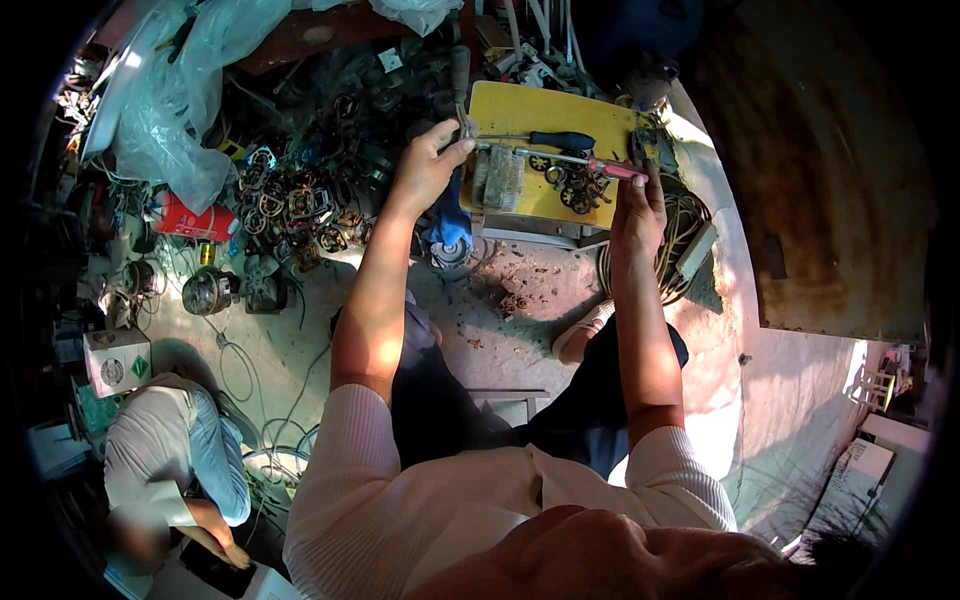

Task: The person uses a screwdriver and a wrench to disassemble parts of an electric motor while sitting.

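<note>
My right hand [638, 218] is closed around the pink-red handle of a screwdriver [606, 168]. Its long metal shaft points left across a yellow board [530, 100]. At the shaft's far end my left hand [430, 170] is closed, thumb and fingers pinched; what they hold is too small to make out. Just beyond those fingertips stands a tool with a worn grey handle [460, 78]. A second screwdriver with a dark blue handle [561, 140] lies on the board. Under the shaft is a grey metal block [498, 180], and several small dark ring-shaped parts [578, 190] lie beside it.
Heaped motor parts [290, 200] cover the floor on the left, near plastic sheeting [190, 100] and a red canister [195, 217]. Coiled hose [680, 240] lies right of the board. Another person [165, 440] bends over a box at lower left. A rusty sheet [840, 200] stands right.
</note>
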`<state>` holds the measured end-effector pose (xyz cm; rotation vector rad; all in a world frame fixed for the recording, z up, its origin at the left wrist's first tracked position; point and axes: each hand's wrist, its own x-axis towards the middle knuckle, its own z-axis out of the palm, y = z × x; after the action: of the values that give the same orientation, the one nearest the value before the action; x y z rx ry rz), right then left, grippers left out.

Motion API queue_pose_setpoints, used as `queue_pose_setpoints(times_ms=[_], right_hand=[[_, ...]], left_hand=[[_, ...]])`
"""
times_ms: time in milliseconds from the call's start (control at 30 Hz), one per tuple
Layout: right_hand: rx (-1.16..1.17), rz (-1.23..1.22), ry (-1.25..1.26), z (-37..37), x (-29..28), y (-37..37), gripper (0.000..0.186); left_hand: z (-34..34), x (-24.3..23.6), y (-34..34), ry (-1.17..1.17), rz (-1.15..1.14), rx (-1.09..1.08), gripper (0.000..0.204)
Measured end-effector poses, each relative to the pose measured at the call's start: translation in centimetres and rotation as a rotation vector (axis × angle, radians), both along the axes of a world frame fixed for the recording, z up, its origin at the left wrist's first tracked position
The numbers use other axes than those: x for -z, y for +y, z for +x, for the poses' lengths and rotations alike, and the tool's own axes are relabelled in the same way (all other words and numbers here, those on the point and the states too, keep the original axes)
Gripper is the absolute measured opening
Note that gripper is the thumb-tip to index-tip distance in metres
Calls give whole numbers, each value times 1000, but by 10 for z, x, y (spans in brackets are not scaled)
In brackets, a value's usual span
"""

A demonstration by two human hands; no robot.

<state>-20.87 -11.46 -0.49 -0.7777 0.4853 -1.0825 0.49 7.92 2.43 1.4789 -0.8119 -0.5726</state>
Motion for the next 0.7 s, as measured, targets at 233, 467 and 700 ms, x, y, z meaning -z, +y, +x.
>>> queue_pose_setpoints(times_ms=[233, 467, 700], right_hand=[[39, 288, 257, -1, -27, 15, 42], [35, 63, 22, 1, -8, 1, 38], [-31, 210, 245, -2, -23, 9, 43]], left_hand=[[1, 1, 0, -14, 10, -6, 29], [-4, 0, -2, 25, -39, -56, 27], [0, 8, -2, -59, -41, -77, 34]])
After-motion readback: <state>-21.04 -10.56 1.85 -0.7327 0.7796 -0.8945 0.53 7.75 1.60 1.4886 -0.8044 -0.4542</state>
